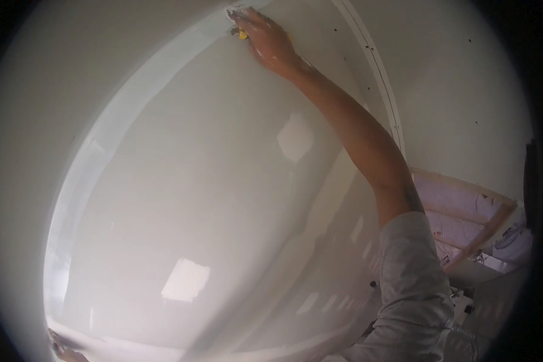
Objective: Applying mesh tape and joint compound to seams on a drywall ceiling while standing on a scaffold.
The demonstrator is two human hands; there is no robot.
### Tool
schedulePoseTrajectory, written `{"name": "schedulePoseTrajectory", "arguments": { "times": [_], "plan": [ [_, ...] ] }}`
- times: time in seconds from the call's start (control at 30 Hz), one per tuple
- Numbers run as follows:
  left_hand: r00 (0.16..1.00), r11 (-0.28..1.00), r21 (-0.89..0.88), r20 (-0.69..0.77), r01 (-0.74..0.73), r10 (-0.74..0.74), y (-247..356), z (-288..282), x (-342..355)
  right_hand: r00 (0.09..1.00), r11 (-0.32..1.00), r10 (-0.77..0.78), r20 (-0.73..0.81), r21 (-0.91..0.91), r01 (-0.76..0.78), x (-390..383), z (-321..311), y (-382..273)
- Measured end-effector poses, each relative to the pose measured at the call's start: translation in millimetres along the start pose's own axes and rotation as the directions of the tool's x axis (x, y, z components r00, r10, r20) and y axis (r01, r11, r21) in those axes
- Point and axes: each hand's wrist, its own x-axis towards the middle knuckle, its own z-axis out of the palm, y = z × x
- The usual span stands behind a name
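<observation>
My right hand (270,41), smeared with white compound, reaches to the top of the drywall seam. It is closed round a small yellow-and-dark hand tool (242,34), mostly hidden by the fingers. Along the seam runs a long band of wet-looking white joint compound (99,136), curving in this view from the top down to the lower left. At the lower left rim, my left hand (66,350) shows only in part, close to the band's lower end. Its fingers are too dim and cut off to make out whether it holds anything.
White patches (187,280) of compound dot the grey drywall (181,175). A white strip with a row of fasteners (374,57) runs at the upper right. Wooden framing (485,235) with pinkish covered insulation (452,202) stands at the right.
</observation>
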Motion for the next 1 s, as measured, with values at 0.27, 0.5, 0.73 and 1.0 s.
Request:
{"name": "schedulePoseTrajectory", "arguments": {
  "times": [0.27,0.5,0.73,1.0],
  "plan": [
    [0.996,0.992,-0.124,0.082,0.037,-0.027,16.3,10.6,-7.8,0.998,0.996,0.048,0.033,-0.079,-0.046,8.6,5.0,-14.0],
    [0.968,0.911,-0.371,0.230,0.180,-0.097,42.4,30.2,-23.5,0.996,1.000,0.017,0.090,-0.023,-0.015,5.4,-1.5,-69.0],
    [0.981,0.957,-0.284,0.193,0.057,-0.002,57.5,23.9,-23.7,0.999,0.998,-0.029,0.025,0.059,0.028,7.4,-4.3,-61.8],
    [0.982,0.935,-0.331,0.175,0.127,-0.071,87.8,23.4,-30.3,0.984,0.994,0.019,0.177,0.099,-0.038,11.8,-17.4,-87.1]
  ]
}}
